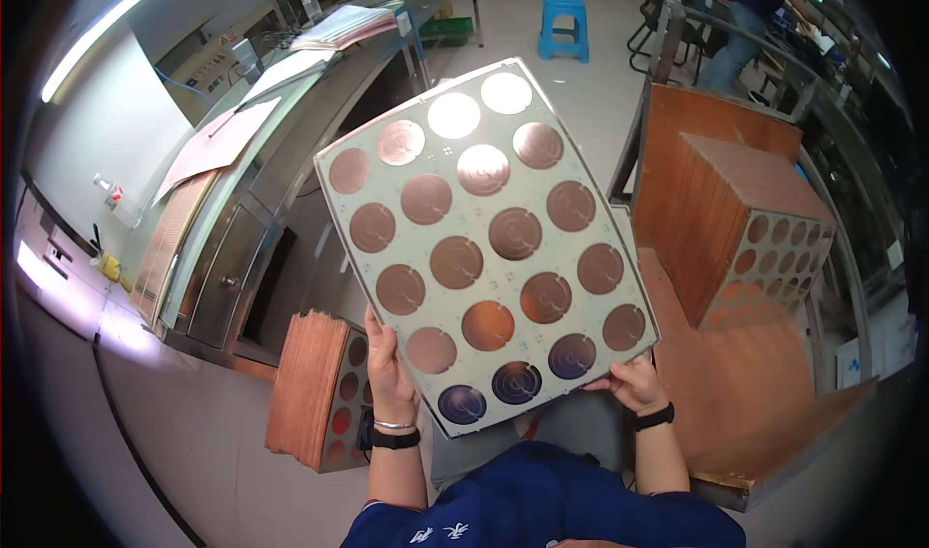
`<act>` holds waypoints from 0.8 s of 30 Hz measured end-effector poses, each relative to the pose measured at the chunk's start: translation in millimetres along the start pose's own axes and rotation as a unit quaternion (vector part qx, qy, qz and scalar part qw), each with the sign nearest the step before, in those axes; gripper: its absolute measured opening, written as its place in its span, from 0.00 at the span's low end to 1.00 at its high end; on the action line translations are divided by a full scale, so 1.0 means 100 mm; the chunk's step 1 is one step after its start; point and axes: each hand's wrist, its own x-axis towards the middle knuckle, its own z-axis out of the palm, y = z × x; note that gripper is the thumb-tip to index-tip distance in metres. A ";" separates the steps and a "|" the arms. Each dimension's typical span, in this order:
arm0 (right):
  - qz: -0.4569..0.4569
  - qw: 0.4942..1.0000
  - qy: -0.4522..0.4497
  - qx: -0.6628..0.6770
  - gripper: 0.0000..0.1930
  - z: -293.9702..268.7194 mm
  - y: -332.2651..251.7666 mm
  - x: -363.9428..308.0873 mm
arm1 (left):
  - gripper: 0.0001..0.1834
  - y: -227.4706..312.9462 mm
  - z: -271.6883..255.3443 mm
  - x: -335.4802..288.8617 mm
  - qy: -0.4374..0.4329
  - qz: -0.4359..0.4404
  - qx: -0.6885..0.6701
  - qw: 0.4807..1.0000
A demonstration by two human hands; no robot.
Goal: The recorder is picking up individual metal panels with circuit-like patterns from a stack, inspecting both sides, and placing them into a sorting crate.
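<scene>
In front of me, tilted toward the left, is a large flat circuit board panel (489, 250) with rows of round copper discs on a pale ground. My left hand (387, 359) grips its lower left edge, the thumb lying along the side. At the lower right corner my right hand (631, 384) is closed on the panel, its thumb on the front face; the fingers behind are partly hidden. Light glares off the discs along the far edge, while the near ones look dark. A stack of similar panels (308, 393) stands low beside my left forearm.
On my right, a brown wooden-boarded rack (726, 384) with metal rails bears another panel stack (764, 234). A glass-topped bench (208, 200) with papers (348, 28) runs along the left. Farther off are a blue stool (564, 28) and another person (745, 30) at the back right.
</scene>
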 end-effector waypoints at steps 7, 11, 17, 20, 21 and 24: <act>0.002 1.000 0.015 -0.012 0.23 -0.06 0.03 -0.03 | 0.27 -0.03 -0.10 -0.02 -0.008 0.004 -0.003 1.000; -0.002 1.000 0.018 -0.002 0.23 -0.07 0.08 -0.02 | 0.27 -0.01 -0.15 -0.04 -0.012 -0.001 -0.010 1.000; -0.009 1.000 0.013 0.010 0.24 -0.10 0.10 -0.03 | 0.27 -0.04 -0.11 -0.02 -0.015 0.002 -0.016 1.000; -0.006 1.000 0.006 0.020 0.26 -0.10 0.13 -0.02 | 0.27 -0.02 -0.11 -0.02 -0.010 0.005 -0.019 1.000; 0.002 0.999 -0.009 0.043 0.26 -0.07 0.14 -0.01 | 0.27 -0.02 -0.11 -0.02 -0.006 0.001 -0.025 1.000; 0.015 0.998 -0.026 0.061 0.26 0.09 0.16 -0.01 | 0.26 -0.02 -0.11 0.01 -0.009 -0.010 -0.034 0.999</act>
